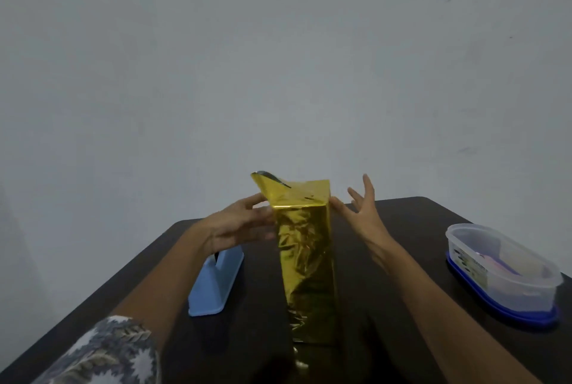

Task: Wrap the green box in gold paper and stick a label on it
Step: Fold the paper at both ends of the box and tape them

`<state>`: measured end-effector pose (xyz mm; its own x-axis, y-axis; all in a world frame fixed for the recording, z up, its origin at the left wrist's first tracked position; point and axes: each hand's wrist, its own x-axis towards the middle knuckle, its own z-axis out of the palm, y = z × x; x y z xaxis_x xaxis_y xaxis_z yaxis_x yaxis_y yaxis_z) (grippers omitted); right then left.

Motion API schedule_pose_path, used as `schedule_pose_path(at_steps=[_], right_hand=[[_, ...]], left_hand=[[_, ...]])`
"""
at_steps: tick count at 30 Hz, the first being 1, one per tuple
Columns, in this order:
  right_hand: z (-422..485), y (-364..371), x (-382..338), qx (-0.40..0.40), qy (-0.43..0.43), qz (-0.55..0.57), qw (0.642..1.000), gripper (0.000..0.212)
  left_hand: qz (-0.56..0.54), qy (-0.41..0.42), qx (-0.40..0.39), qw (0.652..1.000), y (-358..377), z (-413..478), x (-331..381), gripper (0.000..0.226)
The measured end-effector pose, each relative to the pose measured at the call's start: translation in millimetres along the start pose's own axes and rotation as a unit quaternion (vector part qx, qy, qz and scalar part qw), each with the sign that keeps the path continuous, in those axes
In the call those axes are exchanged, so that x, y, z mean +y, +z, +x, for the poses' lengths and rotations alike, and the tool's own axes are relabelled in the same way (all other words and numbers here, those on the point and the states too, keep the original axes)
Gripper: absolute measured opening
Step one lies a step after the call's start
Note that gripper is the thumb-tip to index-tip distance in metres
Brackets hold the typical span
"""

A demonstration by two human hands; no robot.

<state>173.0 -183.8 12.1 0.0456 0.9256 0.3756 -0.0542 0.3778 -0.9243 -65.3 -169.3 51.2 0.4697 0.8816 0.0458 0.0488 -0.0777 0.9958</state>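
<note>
Head view: green box hidden under crinkled, shiny gold paper (305, 247). Left hand (238, 224) pressing straight fingers on its upper side; right hand (363, 213) splayed, empty, alongside

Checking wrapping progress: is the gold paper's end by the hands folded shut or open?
Open: the gold paper stands loose past the crease, one corner sticking up.

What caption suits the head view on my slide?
Left hand and right hand flank a tall gold-foil-wrapped box on a dark table.
</note>
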Motion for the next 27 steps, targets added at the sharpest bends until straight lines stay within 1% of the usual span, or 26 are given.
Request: schedule_pose_path(at_steps=[1, 2, 3, 4, 5, 6, 7, 8, 9, 10, 11, 12, 13, 15, 16, 17, 20, 22, 23, 25, 27], right_hand=[[2, -1, 6, -0.008, 0.032, -0.001, 0.999, 0.135], [3, -1, 11, -0.025, 0.067, -0.008, 0.997, 0.138], [6, 0, 18, -0.042, 0.1, -0.012, 0.994, 0.128], [9, 1, 24, -0.051, 0.119, -0.008, 0.992, 0.109], [15, 2, 30, -0.042, 0.115, 0.005, 0.993, 0.081], [13, 1, 29, -0.013, 0.093, 0.019, 0.995, 0.05], [11, 1, 24, 0.026, 0.071, 0.031, 0.997, 0.031], [9, 1, 18, 0.071, 0.049, 0.044, 0.995, 0.032], [7, 0, 13, 0.093, 0.025, 0.056, 0.994, 0.042], [4, -4, 8, 0.075, -0.001, 0.054, 0.996, 0.051], [-1, -4, 1, 0.031, -0.029, 0.045, 0.998, 0.057], [-6, -2, -2, -0.027, -0.043, 0.024, 0.998, 0.061], [-7, 0, -1, -0.063, -0.034, -0.008, 0.997, 0.07], [-5, 3, 5, -0.08, -0.006, -0.027, 0.996, 0.094], [-2, 4, 10, -0.071, 0.001, -0.024, 0.997, 0.097], [-1, 4, 12, -0.06, 0.004, -0.015, 0.998, 0.097], [1, 4, 17, -0.049, 0.001, -0.012, 0.999, 0.09], [-1, 7, 16, -0.049, 0.0, -0.022, 0.999, 0.087], [-1, 8, 16, -0.052, 0.001, -0.022, 0.998, 0.086], [-4, 9, 13, -0.065, 0.006, -0.018, 0.998, 0.09], [-4, 10, 7, -0.066, 0.016, 0.0, 0.998, 0.101]], left_hand=[[0.023, -0.008, -0.013, 1.0, 3, 0, -6, 0.078], [0.039, -0.015, -0.017, 0.999, 8, 1, -13, 0.088], [0.043, -0.01, -0.013, 0.999, 13, 2, -18, 0.091], [0.037, 0.002, 0.002, 0.999, 20, 3, -22, 0.088], [0.028, 0.021, 0.026, 0.999, 28, 2, -24, 0.079], [0.021, 0.041, 0.061, 0.997, 36, 0, -25, 0.07], [0.023, 0.058, 0.106, 0.992, 45, -1, -24, 0.067], [0.031, 0.066, 0.159, 0.985, 52, -1, -25, 0.069], [0.038, 0.077, 0.218, 0.972, 60, 1, -28, 0.072], [0.044, 0.085, 0.273, 0.957, 67, 3, -30, 0.073], [0.05, 0.096, 0.308, 0.945, 73, 5, -31, 0.071], [0.057, 0.105, 0.327, 0.937, 78, 6, -33, 0.07], [0.065, 0.118, 0.336, 0.932, 81, 6, -34, 0.071], [0.111, 0.15, 0.344, 0.92, 81, 7, -32, 0.082], [0.146, 0.165, 0.349, 0.911, 79, 7, -30, 0.083], [0.174, 0.18, 0.358, 0.9, 77, 6, -25, 0.079], [0.178, 0.212, 0.367, 0.888, 65, 0, -6, 0.054], [0.177, 0.236, 0.338, 0.894, 54, -3, 4, 0.03], [0.168, 0.242, 0.315, 0.902, 51, -4, 8, 0.019], [0.138, 0.243, 0.283, 0.918, 49, -5, 13, 0.008], [0.119, 0.238, 0.278, 0.923, 50, -4, 15, 0.003]])
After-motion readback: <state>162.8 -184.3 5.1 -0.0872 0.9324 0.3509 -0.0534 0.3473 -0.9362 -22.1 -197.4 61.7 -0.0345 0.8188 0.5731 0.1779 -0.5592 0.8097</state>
